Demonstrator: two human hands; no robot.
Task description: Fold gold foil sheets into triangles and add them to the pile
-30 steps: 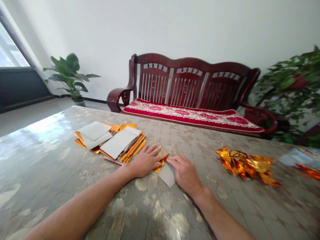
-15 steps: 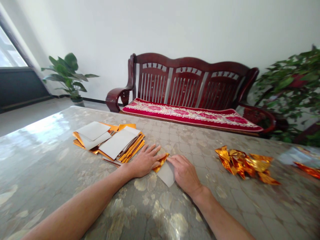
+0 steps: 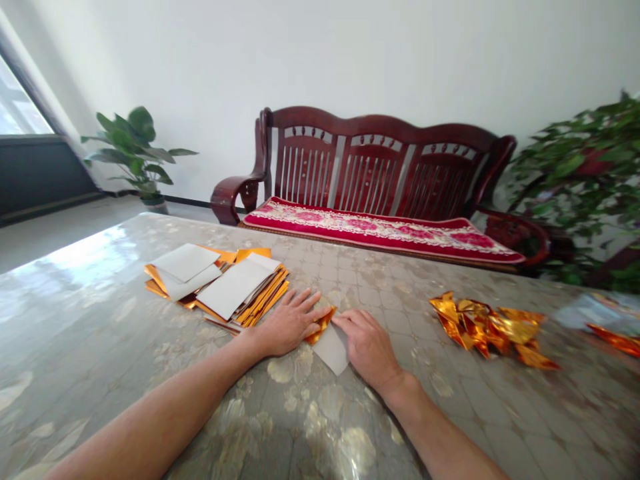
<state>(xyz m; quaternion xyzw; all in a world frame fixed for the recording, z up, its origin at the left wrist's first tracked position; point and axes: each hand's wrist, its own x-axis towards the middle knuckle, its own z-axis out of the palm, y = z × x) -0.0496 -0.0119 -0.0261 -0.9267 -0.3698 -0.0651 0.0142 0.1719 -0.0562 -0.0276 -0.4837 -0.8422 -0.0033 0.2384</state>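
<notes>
A sheet of gold foil paper [image 3: 333,351] lies on the table between my hands, its pale back facing up and a gold part folded over along the upper left. My left hand [image 3: 289,325] rests flat with fingers spread, some of them pressing on the gold fold. At the paper's right edge, my right hand [image 3: 369,343] is closed, its thumb and forefinger together at the corner of the fold. Its other fingers are curled under and partly hidden. Just beyond my left hand sits a stack of foil paper sheets [image 3: 240,285], mostly pale side up with gold edges showing.
Several folded gold foil pieces [image 3: 493,328] lie in a heap on the right. A clear plastic bag [image 3: 597,312] sits at the far right. Behind the patterned table [image 3: 150,373] stands a dark wooden bench [image 3: 373,167], with potted plants on both sides.
</notes>
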